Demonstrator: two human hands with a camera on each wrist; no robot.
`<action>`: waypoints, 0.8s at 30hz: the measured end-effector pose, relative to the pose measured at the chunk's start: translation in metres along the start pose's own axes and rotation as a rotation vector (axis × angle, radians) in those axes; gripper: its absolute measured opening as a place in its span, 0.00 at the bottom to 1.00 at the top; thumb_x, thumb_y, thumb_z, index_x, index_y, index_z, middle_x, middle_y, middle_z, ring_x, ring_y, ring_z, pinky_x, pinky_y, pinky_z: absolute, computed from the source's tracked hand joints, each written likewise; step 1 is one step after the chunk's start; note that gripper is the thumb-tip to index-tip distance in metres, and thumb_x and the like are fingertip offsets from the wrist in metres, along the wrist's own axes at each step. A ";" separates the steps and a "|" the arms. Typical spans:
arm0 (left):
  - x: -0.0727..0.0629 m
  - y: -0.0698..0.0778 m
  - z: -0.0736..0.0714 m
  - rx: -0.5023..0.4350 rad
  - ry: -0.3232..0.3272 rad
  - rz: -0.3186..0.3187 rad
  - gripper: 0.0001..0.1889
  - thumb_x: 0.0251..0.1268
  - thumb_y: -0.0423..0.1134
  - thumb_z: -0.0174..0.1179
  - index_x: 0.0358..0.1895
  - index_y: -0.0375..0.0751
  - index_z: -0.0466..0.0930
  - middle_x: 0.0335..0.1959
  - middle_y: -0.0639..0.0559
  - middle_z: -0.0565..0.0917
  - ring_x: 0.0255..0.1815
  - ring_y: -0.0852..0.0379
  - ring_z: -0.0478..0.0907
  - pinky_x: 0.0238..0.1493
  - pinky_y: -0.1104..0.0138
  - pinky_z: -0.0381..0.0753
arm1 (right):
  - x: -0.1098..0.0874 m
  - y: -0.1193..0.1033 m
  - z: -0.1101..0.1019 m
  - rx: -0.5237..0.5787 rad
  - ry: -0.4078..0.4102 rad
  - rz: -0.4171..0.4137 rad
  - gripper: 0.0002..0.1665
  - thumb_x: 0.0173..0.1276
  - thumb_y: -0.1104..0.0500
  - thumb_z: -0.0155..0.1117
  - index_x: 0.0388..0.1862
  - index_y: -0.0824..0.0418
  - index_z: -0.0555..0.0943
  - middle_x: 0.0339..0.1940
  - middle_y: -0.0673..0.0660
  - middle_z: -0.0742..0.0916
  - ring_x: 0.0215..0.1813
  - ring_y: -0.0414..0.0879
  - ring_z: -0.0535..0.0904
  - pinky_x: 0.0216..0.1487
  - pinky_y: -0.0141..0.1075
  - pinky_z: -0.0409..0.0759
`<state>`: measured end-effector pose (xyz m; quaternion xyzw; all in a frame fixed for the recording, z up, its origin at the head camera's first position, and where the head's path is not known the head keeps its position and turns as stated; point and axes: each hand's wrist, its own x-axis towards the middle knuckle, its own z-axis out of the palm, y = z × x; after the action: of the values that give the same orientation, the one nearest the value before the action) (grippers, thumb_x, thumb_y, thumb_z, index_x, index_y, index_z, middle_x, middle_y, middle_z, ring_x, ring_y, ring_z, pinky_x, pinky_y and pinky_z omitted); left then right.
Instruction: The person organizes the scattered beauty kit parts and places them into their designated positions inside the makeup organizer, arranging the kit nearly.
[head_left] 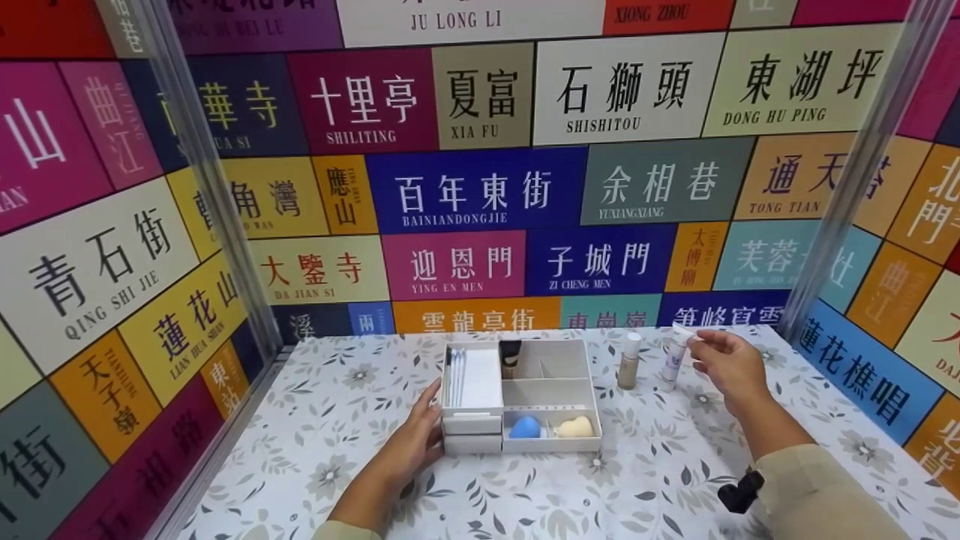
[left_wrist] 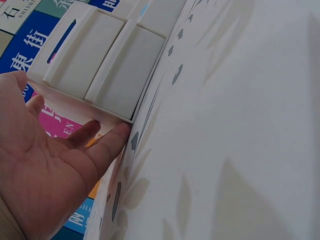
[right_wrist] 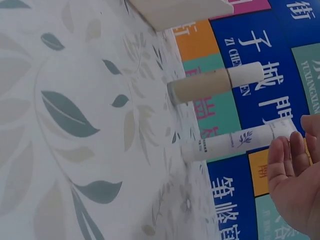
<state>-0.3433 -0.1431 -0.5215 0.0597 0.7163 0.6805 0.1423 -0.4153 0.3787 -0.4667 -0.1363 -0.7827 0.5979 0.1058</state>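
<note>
A white tube [head_left: 673, 361] with a small purple print stands on the table, and my right hand [head_left: 729, 366] pinches its top end from the right. In the right wrist view the fingers of that hand [right_wrist: 295, 175] are curled at the end of the tube [right_wrist: 240, 142]. Left of the tube stands a beige bottle with a white cap [head_left: 628, 364]. My left hand [head_left: 414, 435] rests against the left side of a white desktop organizer [head_left: 551, 390]. Its fingers touch the lower edge near two drawers in the left wrist view.
The organizer holds white sheets [head_left: 478, 379], a dark-capped bottle [head_left: 511, 358], a blue sponge [head_left: 525, 427] and a cream sponge [head_left: 576, 427]. A leaf-patterned cloth covers the table [head_left: 540, 495]. Colorful sign panels [head_left: 480, 187] enclose the back and sides.
</note>
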 end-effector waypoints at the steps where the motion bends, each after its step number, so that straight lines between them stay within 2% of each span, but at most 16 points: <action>1: 0.000 -0.001 0.000 -0.002 -0.003 0.002 0.32 0.87 0.62 0.40 0.87 0.77 0.45 0.91 0.41 0.44 0.88 0.28 0.53 0.84 0.37 0.62 | 0.002 0.002 0.000 -0.004 0.006 0.008 0.36 0.76 0.41 0.70 0.74 0.57 0.75 0.50 0.43 0.85 0.53 0.39 0.86 0.49 0.24 0.88; 5: 0.001 -0.001 -0.001 -0.014 -0.009 -0.006 0.32 0.87 0.62 0.40 0.87 0.76 0.43 0.91 0.40 0.43 0.88 0.28 0.52 0.84 0.36 0.61 | 0.008 0.008 0.000 -0.011 0.001 0.037 0.38 0.76 0.41 0.70 0.76 0.58 0.73 0.53 0.45 0.84 0.59 0.42 0.84 0.53 0.27 0.89; 8: 0.002 -0.001 -0.001 -0.017 -0.003 -0.017 0.32 0.87 0.62 0.40 0.87 0.77 0.44 0.91 0.40 0.43 0.88 0.28 0.52 0.85 0.37 0.61 | 0.013 0.012 0.001 -0.012 -0.013 0.047 0.40 0.75 0.41 0.70 0.78 0.58 0.72 0.58 0.48 0.83 0.62 0.43 0.83 0.52 0.26 0.88; 10: 0.002 -0.001 -0.002 -0.012 -0.003 -0.018 0.32 0.87 0.62 0.40 0.87 0.77 0.44 0.91 0.40 0.44 0.88 0.28 0.52 0.84 0.36 0.61 | 0.015 0.015 0.003 -0.020 -0.023 0.045 0.42 0.75 0.41 0.70 0.79 0.59 0.71 0.64 0.52 0.83 0.63 0.43 0.83 0.51 0.25 0.88; 12: 0.002 0.000 -0.002 -0.007 -0.005 -0.014 0.32 0.87 0.63 0.40 0.87 0.76 0.44 0.91 0.39 0.44 0.88 0.28 0.52 0.84 0.36 0.61 | 0.017 0.017 0.006 -0.030 -0.037 0.039 0.44 0.75 0.40 0.70 0.81 0.60 0.69 0.71 0.58 0.81 0.67 0.47 0.81 0.51 0.25 0.88; 16: 0.001 0.000 -0.002 -0.002 -0.012 -0.009 0.33 0.86 0.64 0.40 0.88 0.75 0.43 0.91 0.39 0.43 0.88 0.27 0.52 0.84 0.36 0.60 | 0.017 0.018 0.013 -0.088 -0.053 0.014 0.43 0.79 0.40 0.65 0.83 0.61 0.67 0.78 0.64 0.76 0.74 0.54 0.77 0.58 0.30 0.88; 20: 0.002 0.000 -0.002 0.001 -0.005 -0.018 0.33 0.86 0.63 0.40 0.87 0.77 0.43 0.91 0.40 0.45 0.88 0.29 0.54 0.85 0.38 0.61 | 0.015 0.018 0.017 -0.167 -0.039 -0.024 0.40 0.82 0.41 0.60 0.82 0.60 0.68 0.78 0.65 0.76 0.73 0.60 0.80 0.61 0.36 0.87; 24: 0.003 0.000 -0.002 0.007 0.007 -0.033 0.32 0.86 0.63 0.40 0.87 0.78 0.44 0.91 0.41 0.46 0.88 0.29 0.54 0.85 0.39 0.62 | 0.013 0.016 0.017 -0.190 -0.035 -0.038 0.38 0.84 0.41 0.56 0.82 0.61 0.68 0.77 0.65 0.77 0.72 0.62 0.82 0.65 0.42 0.86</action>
<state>-0.3467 -0.1437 -0.5215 0.0458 0.7200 0.6759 0.1507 -0.4321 0.3712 -0.4864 -0.1205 -0.8400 0.5213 0.0902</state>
